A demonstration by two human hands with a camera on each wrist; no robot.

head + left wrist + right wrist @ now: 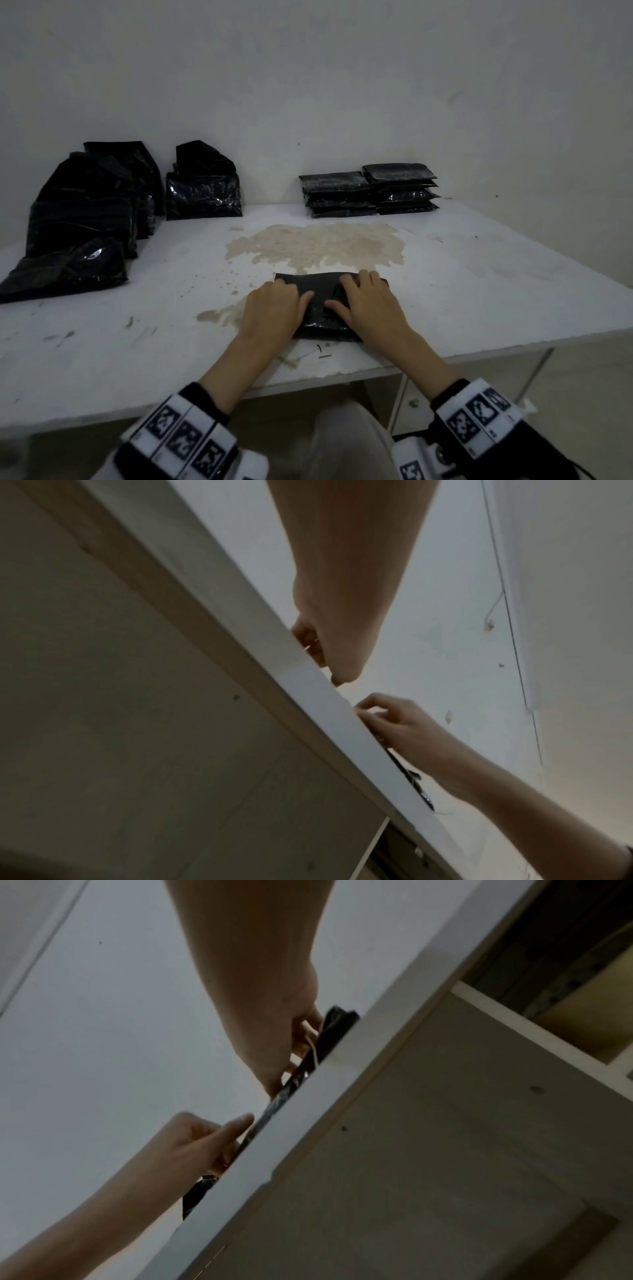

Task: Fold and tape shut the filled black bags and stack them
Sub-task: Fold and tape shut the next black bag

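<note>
Head view: one filled black bag (323, 308) lies flat near the front edge of the white table (479, 274), in front of a large tan stain (315, 245). Both hands lie on top of it. Left hand (274, 305) covers its left part, fingers curled down onto the plastic, thumb reaching toward the middle. Right hand (368, 301) covers the right part, fingers bent and bunching a crease near the centre. Unfolded filled bags (85, 212) heaped at the back left; two neat stacks of finished packets (370, 190) at the back right by the wall. No tape or dispenser visible anywhere on the table.

Left wrist view: camera below the table edge (329, 696), looking up. Left hand seen from beneath, fingertips hidden behind the edge; right hand's fingers (373, 710) bent, tips down. Only a thin sliver of bag shows.

Right wrist view: also from below the edge. Right hand's fingers (304, 1031) curl onto the dark plastic; the left hand's thumb (236, 1126) points toward the bag rim, its other fingers curled.

Judgement: the folding step is in hand, flap being pressed flat. Next move likely needs one hand to keep the fold pinned while the other fetches tape, then the packet goes to the stacks at the back right
</note>
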